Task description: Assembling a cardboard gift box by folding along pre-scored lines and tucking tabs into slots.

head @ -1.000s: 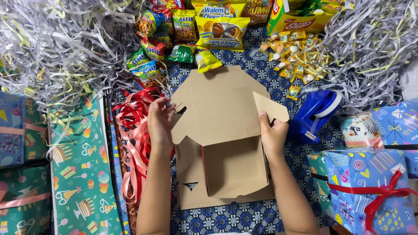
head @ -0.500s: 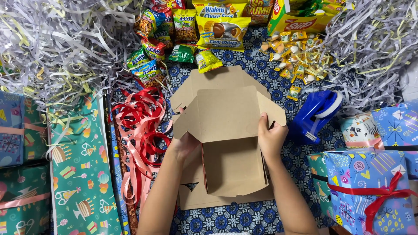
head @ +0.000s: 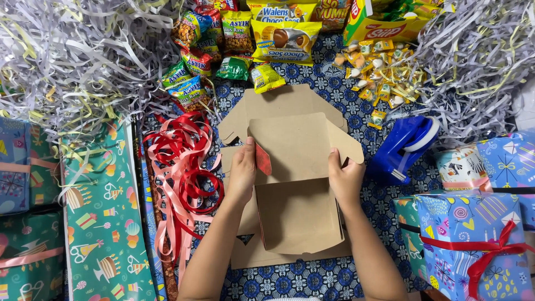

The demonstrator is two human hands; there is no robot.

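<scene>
A brown cardboard box (head: 295,167), half folded, lies on a blue patterned cloth in the middle of the head view. My left hand (head: 242,173) grips its left side and turns in a side flap whose inner face shows red. My right hand (head: 344,177) holds the right side wall, fingers over the edge. The box's lid panel stands open behind the hands, with side flaps sticking out to both sides. The box's tray part, below the hands, has nothing in it.
Red and pink ribbon (head: 181,173) lies coiled left of the box. A blue tape dispenser (head: 404,147) sits to the right. Snack packets (head: 281,39) and wrapped candies (head: 379,72) lie behind. Shredded paper (head: 72,50) fills both back corners. Wrapped gifts (head: 473,234) and gift paper (head: 103,217) flank the sides.
My left hand came down from the lid's upper left corner to the left wall and folded a flap inward. The lid panel tipped further toward me. My right hand stayed on the right side.
</scene>
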